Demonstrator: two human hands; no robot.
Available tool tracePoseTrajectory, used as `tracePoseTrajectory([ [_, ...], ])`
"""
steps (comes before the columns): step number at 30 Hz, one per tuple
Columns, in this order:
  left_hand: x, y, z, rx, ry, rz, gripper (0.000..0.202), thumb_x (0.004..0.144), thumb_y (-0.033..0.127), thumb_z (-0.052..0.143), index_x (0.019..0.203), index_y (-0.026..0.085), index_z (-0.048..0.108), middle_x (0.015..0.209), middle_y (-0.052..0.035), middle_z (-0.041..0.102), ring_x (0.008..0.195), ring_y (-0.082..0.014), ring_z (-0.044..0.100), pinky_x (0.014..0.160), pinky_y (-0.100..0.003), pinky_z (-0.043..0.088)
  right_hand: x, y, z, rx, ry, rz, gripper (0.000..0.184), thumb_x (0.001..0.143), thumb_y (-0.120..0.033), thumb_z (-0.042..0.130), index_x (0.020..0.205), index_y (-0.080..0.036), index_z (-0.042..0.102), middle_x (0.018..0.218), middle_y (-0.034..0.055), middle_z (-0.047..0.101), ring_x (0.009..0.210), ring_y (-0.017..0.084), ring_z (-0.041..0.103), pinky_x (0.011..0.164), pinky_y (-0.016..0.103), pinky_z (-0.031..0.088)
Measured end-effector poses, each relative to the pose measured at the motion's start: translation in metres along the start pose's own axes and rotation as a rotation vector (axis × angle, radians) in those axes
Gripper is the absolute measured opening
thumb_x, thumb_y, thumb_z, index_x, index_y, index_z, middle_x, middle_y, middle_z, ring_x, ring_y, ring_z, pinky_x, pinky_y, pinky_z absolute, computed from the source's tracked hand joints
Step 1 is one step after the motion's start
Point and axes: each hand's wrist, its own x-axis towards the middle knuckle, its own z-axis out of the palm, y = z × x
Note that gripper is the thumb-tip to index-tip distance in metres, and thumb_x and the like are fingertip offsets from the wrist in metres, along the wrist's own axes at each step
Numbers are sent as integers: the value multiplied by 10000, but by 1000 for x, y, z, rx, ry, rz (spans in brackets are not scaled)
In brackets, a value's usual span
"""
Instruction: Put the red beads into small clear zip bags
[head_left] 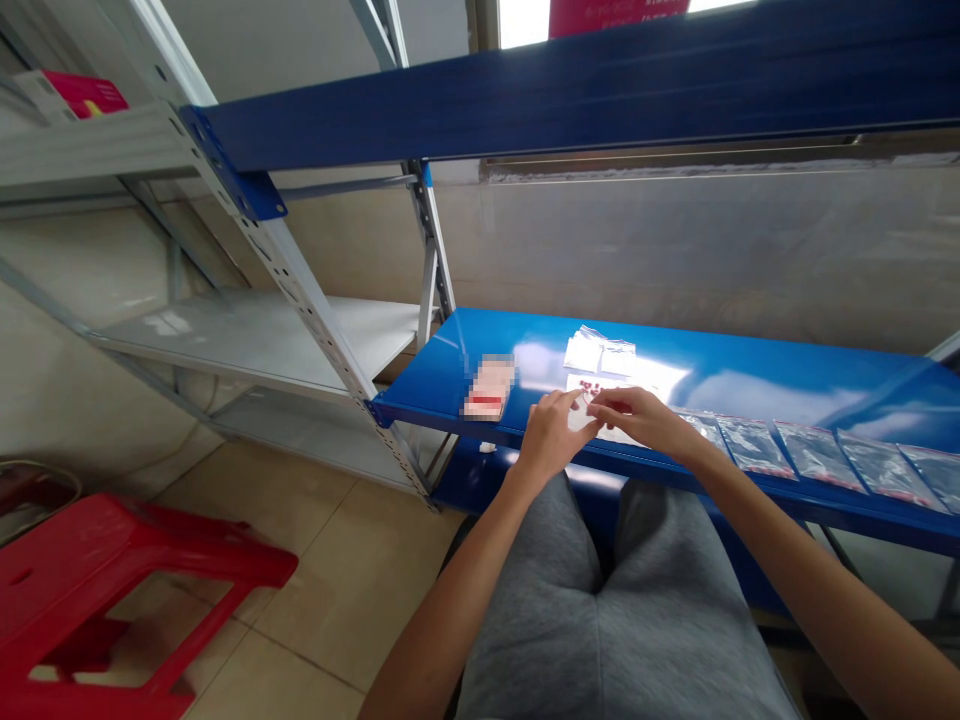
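Both my hands meet over the front edge of a blue shelf (750,375). My left hand (550,432) and my right hand (637,415) each pinch the same small clear plastic bag (592,398) with red print, fingers pressed together on it. Under and beyond it lie more small clear bags (604,353). A row of several flat clear bags (814,455) stretches along the shelf to the right of my right wrist. A blurred pink and red packet (489,388) lies on the shelf left of my left hand.
A grey metal rack (255,335) with bare shelves stands to the left. A red plastic stool (112,590) sits on the tiled floor at lower left. A blue beam (600,85) runs overhead. My grey-clad knees are under the shelf.
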Motion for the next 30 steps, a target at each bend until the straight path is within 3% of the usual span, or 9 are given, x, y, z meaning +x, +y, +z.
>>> tracePoseTrajectory([
  [3,1,5,-1,-130,-43,-8,583,776,462,829,1251,159,678,1091,-111,727,1008,-271,665,889,-394,518,-13,0,0,14,26,42,428,909,-549,567,749,-177,705,690,43,672,628,161,564,580,280,407],
  [5,3,7,-2,-293,-82,-82,601,743,461,849,1237,157,693,1064,-105,744,942,-250,683,824,-362,542,-22,-3,-3,25,58,58,405,907,-528,567,748,-181,700,703,49,689,603,158,571,564,276,413],
  [8,6,8,-5,-537,-119,-202,384,838,411,753,1124,156,740,1020,-100,767,895,-220,703,776,-318,551,-34,-10,-8,30,113,88,362,908,-502,575,778,-188,699,713,57,711,608,173,616,591,292,457],
  [12,7,13,-9,-687,-136,-230,210,863,351,699,888,147,744,849,-80,765,842,-199,713,805,-302,540,-46,-17,-10,95,178,88,307,886,-487,618,800,-199,678,717,55,717,678,205,678,676,325,509],
  [18,6,23,-14,-768,-117,-299,235,848,379,710,908,153,730,845,-75,761,784,-171,690,739,-268,506,-56,-26,-13,323,238,182,457,789,-569,730,1041,-194,656,790,72,756,593,175,631,504,272,439],
  [24,4,26,-12,-799,-124,-344,273,819,410,738,906,151,729,860,-84,771,750,-173,701,713,-272,508,-67,-24,-16,297,231,233,440,800,-614,699,836,-176,688,713,70,736,507,125,535,473,257,406],
  [30,4,23,-9,-724,-146,-311,263,827,399,731,914,150,733,866,-86,769,766,-192,725,712,-279,532,-69,-21,-19,231,262,187,428,820,-615,678,787,-189,680,748,71,726,644,184,645,572,288,492],
])
